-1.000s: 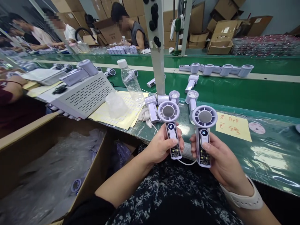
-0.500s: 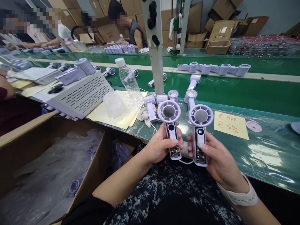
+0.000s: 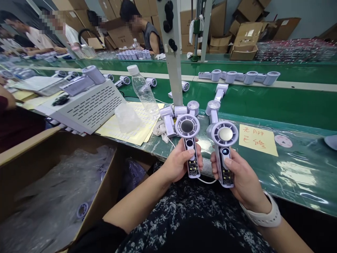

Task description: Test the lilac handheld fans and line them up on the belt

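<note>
My left hand (image 3: pixel 181 160) is closed around the handle of a lilac handheld fan (image 3: pixel 187 125), thumb on its button strip; the small round display is dark. In my right hand (image 3: pixel 240 175) is a second lilac handheld fan (image 3: pixel 225 134), tilted a little, its display lit with "20" and my thumb beside the button. Both handles show circuit boards through their fronts. A white cable (image 3: pixel 206 181) runs between the lower ends of the two fans. Just beyond them, several more lilac fans (image 3: pixel 170 124) lie on the green bench, close to a white cloth (image 3: pixel 158 128).
A clear bottle (image 3: pixel 144 92) leans near the grey post (image 3: pixel 172 63). To the left stand a slotted metal box (image 3: pixel 86 103) and a carton (image 3: pixel 28 146) of plastic bags. A handwritten yellow note (image 3: pixel 258 140) lies right. Fans line the conveyor (image 3: pixel 302 102); co-workers (image 3: pixel 152 37) sit beyond.
The right fan has tilted, and its round centre now reflects light brightly. My left hand with its fan has shifted slightly left. Both hands keep their hold.
</note>
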Demonstrator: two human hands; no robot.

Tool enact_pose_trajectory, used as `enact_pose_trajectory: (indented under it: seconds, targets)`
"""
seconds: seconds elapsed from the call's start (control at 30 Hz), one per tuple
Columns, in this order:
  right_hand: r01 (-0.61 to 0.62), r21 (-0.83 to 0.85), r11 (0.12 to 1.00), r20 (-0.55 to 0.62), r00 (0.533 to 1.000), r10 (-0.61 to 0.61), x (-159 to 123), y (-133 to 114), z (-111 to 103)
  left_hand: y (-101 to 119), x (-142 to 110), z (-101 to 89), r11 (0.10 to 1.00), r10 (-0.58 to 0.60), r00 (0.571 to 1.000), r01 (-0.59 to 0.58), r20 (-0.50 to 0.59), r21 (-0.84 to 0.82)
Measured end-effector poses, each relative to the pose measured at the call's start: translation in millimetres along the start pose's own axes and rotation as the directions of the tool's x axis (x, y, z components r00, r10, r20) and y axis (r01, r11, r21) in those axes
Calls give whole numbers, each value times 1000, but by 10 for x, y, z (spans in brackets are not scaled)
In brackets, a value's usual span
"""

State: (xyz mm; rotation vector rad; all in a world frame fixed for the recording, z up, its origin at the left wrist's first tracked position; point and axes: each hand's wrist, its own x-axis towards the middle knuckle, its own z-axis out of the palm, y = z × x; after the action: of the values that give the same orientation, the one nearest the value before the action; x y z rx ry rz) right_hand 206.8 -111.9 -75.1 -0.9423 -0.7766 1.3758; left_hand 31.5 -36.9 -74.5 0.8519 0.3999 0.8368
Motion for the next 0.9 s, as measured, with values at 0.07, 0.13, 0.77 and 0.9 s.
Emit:
enact_pose_trajectory:
  seconds: [0.07,0.13,0.77,0.9]
  targets:
    - [0,-13,1000,27,1000,0,1,-4,-10,11,-65,2,1000,-14,998,13,61,24]
    - [17,-37,999,53,998,-15,11,-9,-20,46,-157,3,996,-16,996,8,84,87]
    - [-14,6,1000,-42,999,15,-4,-81,32,117,-25,-42,981,20,1000,-22,14,192]
    - [39,-50,998,-62,997,-42,3,-60,-13,106,-31,-21,957,32,999,-21,-35,290]
